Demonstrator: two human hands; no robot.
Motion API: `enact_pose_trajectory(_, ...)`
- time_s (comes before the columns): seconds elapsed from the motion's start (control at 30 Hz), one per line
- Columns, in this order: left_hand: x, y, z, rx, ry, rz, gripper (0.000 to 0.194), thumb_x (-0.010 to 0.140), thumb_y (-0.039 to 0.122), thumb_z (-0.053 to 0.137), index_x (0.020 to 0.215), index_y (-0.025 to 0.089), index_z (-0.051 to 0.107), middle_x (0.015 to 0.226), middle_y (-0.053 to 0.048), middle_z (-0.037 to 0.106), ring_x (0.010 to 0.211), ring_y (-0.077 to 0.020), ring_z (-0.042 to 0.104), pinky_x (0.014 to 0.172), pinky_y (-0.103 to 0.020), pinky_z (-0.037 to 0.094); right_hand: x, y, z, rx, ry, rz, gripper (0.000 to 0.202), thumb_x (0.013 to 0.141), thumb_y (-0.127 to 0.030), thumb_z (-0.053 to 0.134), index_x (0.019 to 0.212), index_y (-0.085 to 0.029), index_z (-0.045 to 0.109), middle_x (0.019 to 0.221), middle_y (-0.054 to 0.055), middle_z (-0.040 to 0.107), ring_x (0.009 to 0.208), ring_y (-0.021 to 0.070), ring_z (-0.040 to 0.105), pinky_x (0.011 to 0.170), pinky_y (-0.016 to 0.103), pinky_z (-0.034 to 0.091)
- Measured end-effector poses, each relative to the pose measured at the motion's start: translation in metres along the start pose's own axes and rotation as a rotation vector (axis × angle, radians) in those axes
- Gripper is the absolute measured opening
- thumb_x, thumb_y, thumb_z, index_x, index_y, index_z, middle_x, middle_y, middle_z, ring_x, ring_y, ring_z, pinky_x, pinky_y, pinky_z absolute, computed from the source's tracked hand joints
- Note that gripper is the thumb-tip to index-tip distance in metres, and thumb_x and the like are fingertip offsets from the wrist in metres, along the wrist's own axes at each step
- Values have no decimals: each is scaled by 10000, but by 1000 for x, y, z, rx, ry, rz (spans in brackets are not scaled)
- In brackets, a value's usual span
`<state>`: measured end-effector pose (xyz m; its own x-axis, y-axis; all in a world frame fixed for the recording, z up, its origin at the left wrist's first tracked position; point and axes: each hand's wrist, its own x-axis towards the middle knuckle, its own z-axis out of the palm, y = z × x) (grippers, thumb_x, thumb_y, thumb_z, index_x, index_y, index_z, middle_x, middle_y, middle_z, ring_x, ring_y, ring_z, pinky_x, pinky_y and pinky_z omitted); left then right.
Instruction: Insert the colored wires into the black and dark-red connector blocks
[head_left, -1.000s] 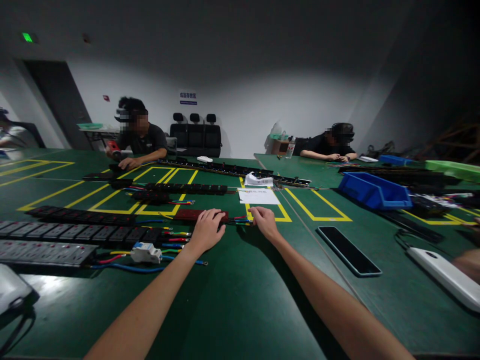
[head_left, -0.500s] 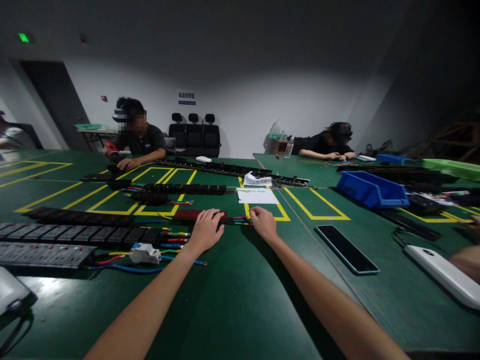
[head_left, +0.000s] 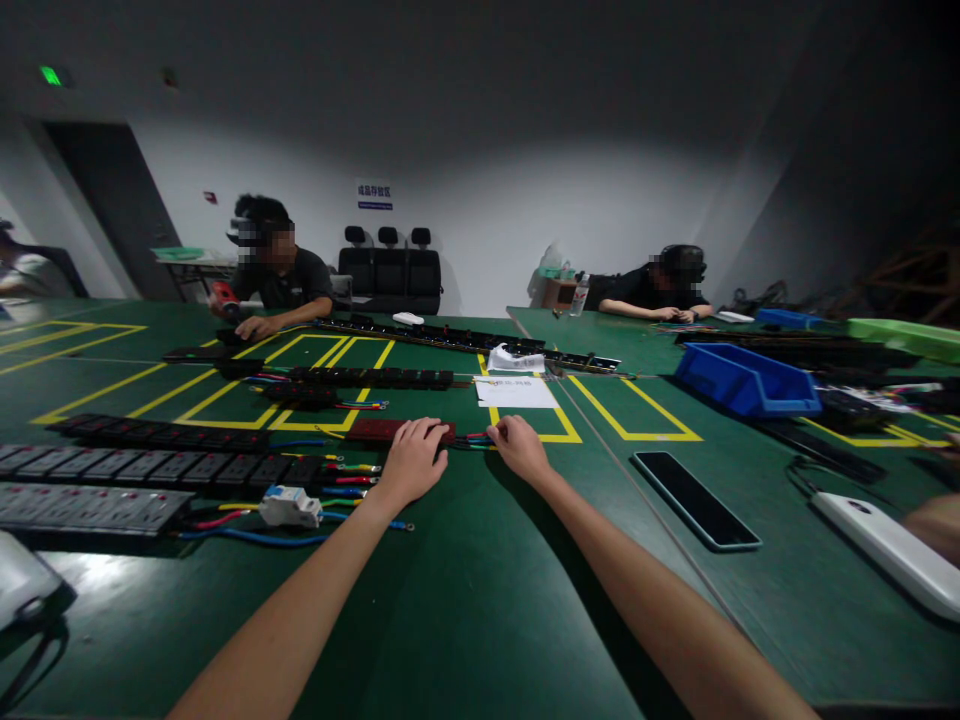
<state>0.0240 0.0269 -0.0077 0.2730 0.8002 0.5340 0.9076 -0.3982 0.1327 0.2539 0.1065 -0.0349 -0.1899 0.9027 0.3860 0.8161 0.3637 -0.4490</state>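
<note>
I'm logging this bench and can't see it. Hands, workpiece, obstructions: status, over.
Left hand on red block. Right hand at its coloured wires, grip unclear. White paper beyond, clear of both hands.

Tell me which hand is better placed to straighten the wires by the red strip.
Probably the right hand: its fingertips are at the wires, while the left hand lies over the red strip.
</note>
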Motion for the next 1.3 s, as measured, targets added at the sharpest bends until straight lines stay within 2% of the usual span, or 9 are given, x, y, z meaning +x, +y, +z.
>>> enact_pose_trajectory(0.23,0,2,-3,4,-10,-12,403,897,242,557,1295,212,618,1341,-112,610,1284,-286,532,1143,-517,381,1,2,1,71,-13,-8,146,953,-321,598,888,-193,625,928,38,632,783,158,578,631,251,357)
enact_pose_trajectory(0.5,1,1,-2,-3,-7,-8,403,892,236,560,1290,220,620,1327,-109,618,1276,-285,539,1138,-519,385,1,2,0,108,16,-50,97,908,-261,626,835,-198,628,881,15,618,766,151,558,651,258,361)
enact_pose_trajectory(0.8,0,0,1,10,-7,0,429,879,226,568,1306,213,607,1334,-118,610,1281,-289,531,1141,-515,377,3,4,1,73,-27,-37,191,967,-332,546,871,-191,633,842,26,633,759,157,567,650,251,344)
enact_pose_trajectory(0.93,0,-1,2,9,1,3,425,882,225,558,1304,226,609,1336,-114,607,1285,-286,527,1149,-514,367,2,0,-1,-8,-18,13,240,1000,-278,447,907,-195,654,906,61,674,826,175,593,670,265,336)
enact_pose_trajectory(1.13,0,-2,3,13,3,6,423,887,229,553,1308,221,605,1335,-115,604,1281,-289,525,1142,-515,376,-3,-8,-9,-124,16,171,191,961,-265,492,926,-206,670,959,86,699,800,192,600,621,286,302)
enact_pose_trajectory(1.3,0,-2,2,24,-8,5,419,900,238,544,1314,207,597,1344,-109,601,1287,-284,520,1150,-511,366,-5,-11,-12,-172,-6,155,260,980,-271,445,877,-203,674,907,88,686,751,186,584,591,294,260)
